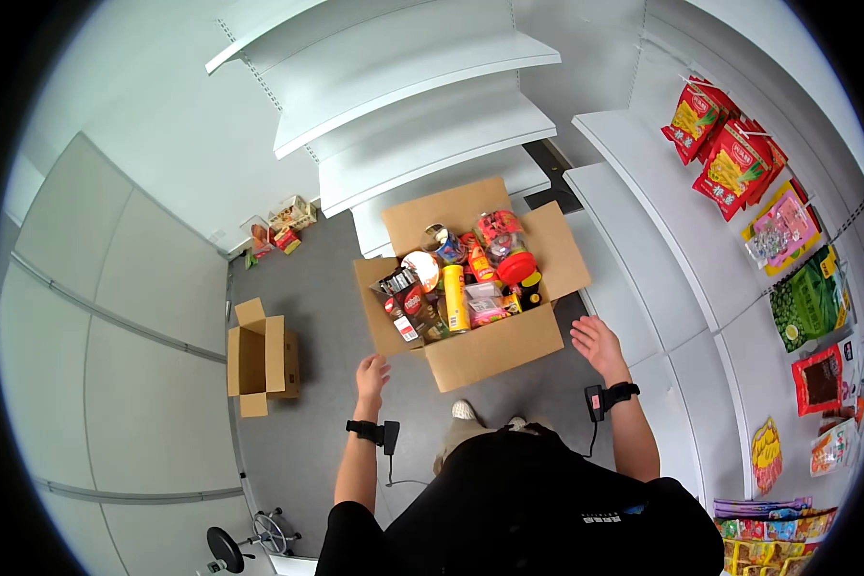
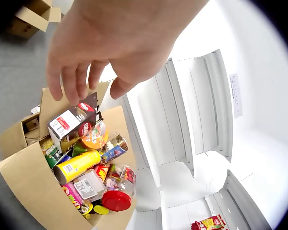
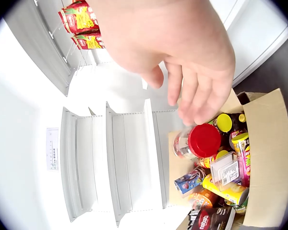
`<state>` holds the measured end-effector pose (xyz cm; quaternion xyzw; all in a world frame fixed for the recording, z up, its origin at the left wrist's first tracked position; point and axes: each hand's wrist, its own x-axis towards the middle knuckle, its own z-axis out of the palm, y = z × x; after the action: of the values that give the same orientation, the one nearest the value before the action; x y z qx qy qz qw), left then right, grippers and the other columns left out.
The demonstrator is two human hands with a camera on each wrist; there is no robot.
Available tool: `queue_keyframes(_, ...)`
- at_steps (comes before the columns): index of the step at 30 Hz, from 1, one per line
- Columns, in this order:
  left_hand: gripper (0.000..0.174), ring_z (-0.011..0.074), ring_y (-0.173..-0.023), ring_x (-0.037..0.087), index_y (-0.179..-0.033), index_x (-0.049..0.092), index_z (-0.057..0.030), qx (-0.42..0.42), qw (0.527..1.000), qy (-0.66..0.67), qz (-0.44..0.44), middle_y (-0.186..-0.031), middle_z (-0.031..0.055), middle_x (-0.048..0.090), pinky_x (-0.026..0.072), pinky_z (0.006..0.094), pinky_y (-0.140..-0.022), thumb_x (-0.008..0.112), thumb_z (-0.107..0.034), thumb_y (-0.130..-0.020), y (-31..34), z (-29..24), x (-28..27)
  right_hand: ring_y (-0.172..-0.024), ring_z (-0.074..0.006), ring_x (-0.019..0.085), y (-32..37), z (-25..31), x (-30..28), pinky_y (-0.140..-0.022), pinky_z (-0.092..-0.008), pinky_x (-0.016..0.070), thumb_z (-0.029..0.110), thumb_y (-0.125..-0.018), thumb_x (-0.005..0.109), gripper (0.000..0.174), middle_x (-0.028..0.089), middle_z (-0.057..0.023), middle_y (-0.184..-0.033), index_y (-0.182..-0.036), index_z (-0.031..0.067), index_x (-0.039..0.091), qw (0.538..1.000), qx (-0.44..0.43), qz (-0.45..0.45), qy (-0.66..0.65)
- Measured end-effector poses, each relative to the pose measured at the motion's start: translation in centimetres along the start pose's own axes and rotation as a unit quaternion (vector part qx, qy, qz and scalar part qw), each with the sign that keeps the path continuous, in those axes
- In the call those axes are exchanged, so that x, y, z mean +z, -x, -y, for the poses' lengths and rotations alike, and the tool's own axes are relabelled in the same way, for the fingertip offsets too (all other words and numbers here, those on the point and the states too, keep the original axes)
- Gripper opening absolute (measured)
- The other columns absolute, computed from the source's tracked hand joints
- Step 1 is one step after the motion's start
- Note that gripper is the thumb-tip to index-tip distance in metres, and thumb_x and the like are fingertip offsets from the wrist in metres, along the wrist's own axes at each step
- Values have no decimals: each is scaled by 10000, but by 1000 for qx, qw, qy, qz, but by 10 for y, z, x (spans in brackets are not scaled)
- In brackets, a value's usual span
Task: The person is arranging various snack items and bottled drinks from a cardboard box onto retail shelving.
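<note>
An open cardboard box (image 1: 494, 350) full of packaged groceries stands on the floor in front of me. Inside it are a yellow canister (image 1: 456, 300), a clear jar with a red lid (image 1: 516, 267), a dark nabati box (image 2: 73, 120) and a clear plastic tub (image 3: 225, 170). My left hand (image 1: 371, 380) hovers by the box's near left corner, fingers relaxed and holding nothing. Off the near right corner, my right hand (image 1: 597, 346) is held out with its fingers extended, also holding nothing. Both hands are apart from the groceries.
A smaller open carton (image 1: 252, 360) stands on the floor to the left. Bare white shelves (image 1: 432, 125) rise behind the box. Along the right, red snack bags (image 1: 739, 168) and other packets hang over more shelves (image 1: 643, 250). A wheeled stool (image 1: 226, 549) is at lower left.
</note>
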<state>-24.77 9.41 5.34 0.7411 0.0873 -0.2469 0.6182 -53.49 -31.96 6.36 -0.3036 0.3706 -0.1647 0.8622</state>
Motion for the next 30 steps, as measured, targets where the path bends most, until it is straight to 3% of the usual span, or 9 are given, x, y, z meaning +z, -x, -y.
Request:
queue_keyframes(5,366,197,-965,598,-1182,535,-42,2,1000,30,-7,-1060,58,607,473,346,-808,546,-270,-895,30,-1,-8,-1044,-258,561,6,-12,6,-884,-375,471,317,-920,555,372,572,-133,-1185,-1155,31,518,993,22,36,-109)
queue_keyframes(14,404,227,-978,593,-1191,511,-45,-61,993,103,14,-1067,72,585,485,381,-839,569,-309,-890,50,30,-8,-1065,-262,554,6,-40,43,-915,-383,461,287,-925,533,343,565,-133,-1188,-1142,21,521,986,85,61,-128)
queue_keyframes(22,515,226,-984,578,-1206,517,-31,-104,994,38,17,-1097,77,551,485,381,-804,643,-360,-831,9,52,6,-1075,-255,532,3,-48,48,-926,-381,452,297,-919,553,368,538,-140,-1221,-1148,13,505,987,101,57,-111)
queue_keyframes(26,501,183,-846,557,-1156,560,-32,-88,996,18,1,-979,57,572,476,322,-690,678,-365,-800,-22,40,18,-1054,-251,534,3,-38,52,-908,-378,455,296,-914,560,359,534,-133,-1217,-1147,27,508,990,86,45,-102)
queue_keyframes(29,563,245,-1007,538,-1226,503,-51,-94,993,-38,62,-1130,95,544,459,406,-831,661,-386,-801,-61,34,20,-1036,-248,538,5,-35,57,-893,-380,458,291,-911,563,342,543,-124,-1187,-1138,40,514,991,65,33,-111)
queue_keyframes(30,560,240,-1002,537,-1220,509,-51,-96,992,-52,67,-1124,94,548,460,404,-823,663,-387,-799,-76,30,22,-1035,-247,539,3,-34,62,-891,-383,458,290,-910,565,336,545,-121,-1179,-1133,43,516,991,59,23,-114)
